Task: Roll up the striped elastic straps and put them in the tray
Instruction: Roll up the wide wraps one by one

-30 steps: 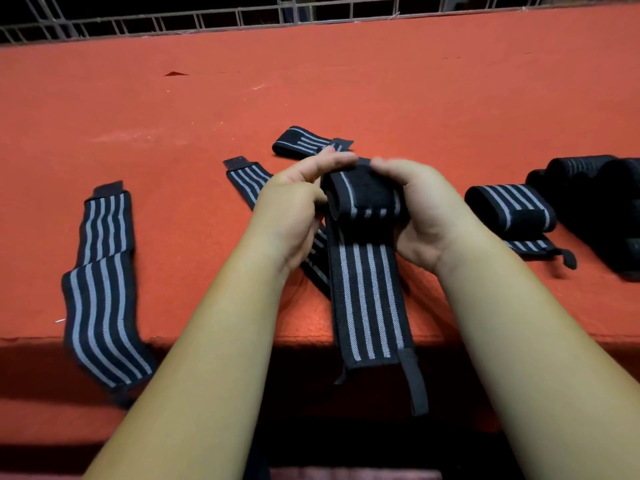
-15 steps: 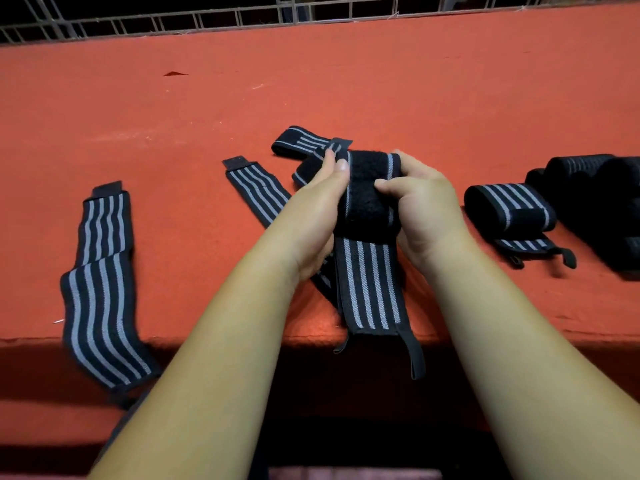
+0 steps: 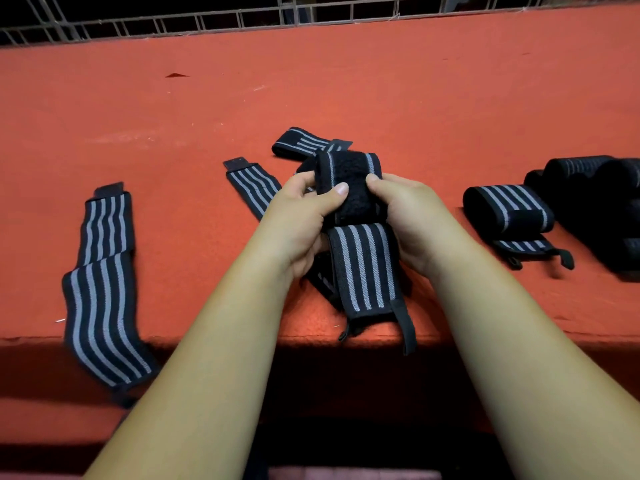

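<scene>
A black strap with grey stripes point(image 3: 363, 268) is partly rolled at the middle of the red table point(image 3: 346, 91). My left hand point(image 3: 298, 220) grips the roll from the left, thumb on its black fuzzy face. From the right, my right hand point(image 3: 412, 220) holds the same roll. The strap's short unrolled tail reaches down to the table's front edge, a thin black loop hanging past it. One rolled strap point(image 3: 507, 209) lies at the right. No tray is visible.
A flat strap point(image 3: 100, 285) lies at the left and hangs over the front edge. Another flat strap point(image 3: 252, 185) and a folded one point(image 3: 304, 143) lie behind my hands. Dark rolls point(image 3: 595, 199) are piled at the right edge. A metal grid point(image 3: 242, 19) runs along the far side.
The roll has grown and the hanging tail has shortened, pulled up toward the table edge. My left thumb has moved onto the roll's front face.
</scene>
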